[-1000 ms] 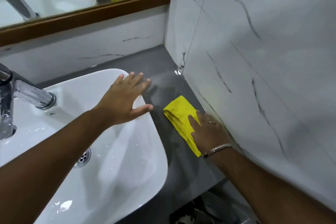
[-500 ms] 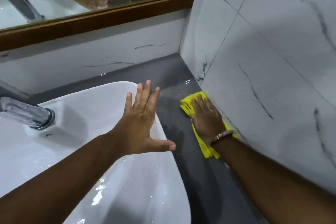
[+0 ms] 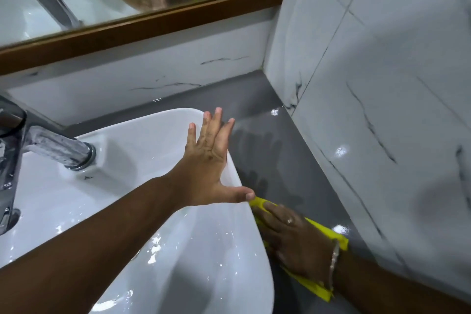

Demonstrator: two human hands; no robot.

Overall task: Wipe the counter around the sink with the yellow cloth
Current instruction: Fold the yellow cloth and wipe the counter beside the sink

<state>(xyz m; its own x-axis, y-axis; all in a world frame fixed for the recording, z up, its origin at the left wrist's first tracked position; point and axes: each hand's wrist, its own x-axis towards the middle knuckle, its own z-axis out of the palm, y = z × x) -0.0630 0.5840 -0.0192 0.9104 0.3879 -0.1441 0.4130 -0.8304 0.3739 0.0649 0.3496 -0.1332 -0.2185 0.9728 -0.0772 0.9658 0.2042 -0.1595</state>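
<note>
A yellow cloth [image 3: 328, 233] lies flat on the grey counter [image 3: 270, 145], in the strip between the white sink [image 3: 158, 135] and the marble wall. My right hand [image 3: 290, 234] presses down on the cloth with fingers spread flat, close against the sink's right side, and covers most of it. A bracelet sits on that wrist. My left hand [image 3: 211, 160] hovers over the sink's right rim, palm down and fingers apart, holding nothing. The counter beyond the cloth looks wet and shiny.
A chrome tap [image 3: 58, 146] stands at the sink's left back. White marble tiles [image 3: 382, 109] close the counter on the right and behind. A wood-framed mirror [image 3: 142, 25] hangs above and reflects both hands.
My right hand has slid the cloth back from the far corner towards me, and over against the sink's side. The left hand stays above the rim.
</note>
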